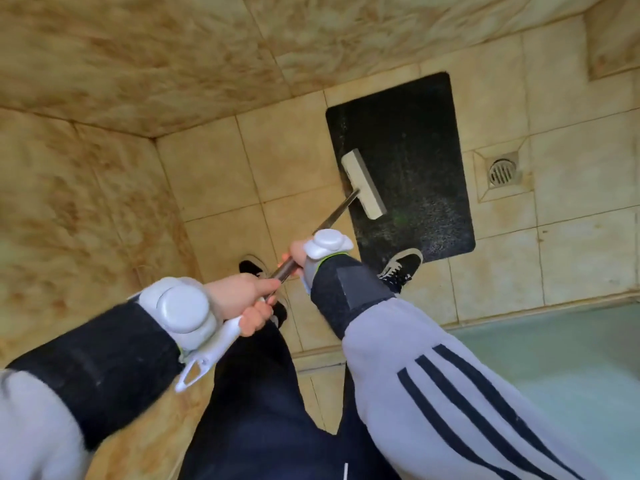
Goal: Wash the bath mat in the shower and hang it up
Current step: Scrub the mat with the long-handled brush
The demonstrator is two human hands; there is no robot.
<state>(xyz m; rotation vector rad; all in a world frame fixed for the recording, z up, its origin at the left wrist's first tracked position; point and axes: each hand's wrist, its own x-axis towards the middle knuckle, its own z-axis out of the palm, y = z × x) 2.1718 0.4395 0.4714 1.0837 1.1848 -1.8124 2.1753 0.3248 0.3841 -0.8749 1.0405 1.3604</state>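
Scrubbing step in hand, by my read: bath mat (pixel 408 161) lies flat on the tiled shower floor (pixel 284 157), dark face up, not hung yet. Brush head (pixel 363 183) sits on the mat's near-left half, pale block lying roughly along the mat's length; metal pole (pixel 334 214) runs back from it to the person.

Mat is a rounded rectangle. Long axis runs from the person's feet away toward the far wall, tilted slightly left at the far end. Short side nearest the right shoe (pixel 401 268), whose toe touches or overlaps that edge. Floor drain (pixel 502 171) just beside the mat's right long edge, apart from it.

Left hand (pixel 242 299) wrapped closed around the pole's white grip end. Right hand (pixel 299 254) further down the pole; fingers mostly hidden behind the wrist device, but it looks clamped on the shaft too. Hands near each other, not touching.

To do it well:
- stroke along the long axis, overlapping passes, cover the right half and far end
- keep the head flat, press through the lower hand
- foot on the near edge would stop the mat creeping
- push dirty water toward the drain side
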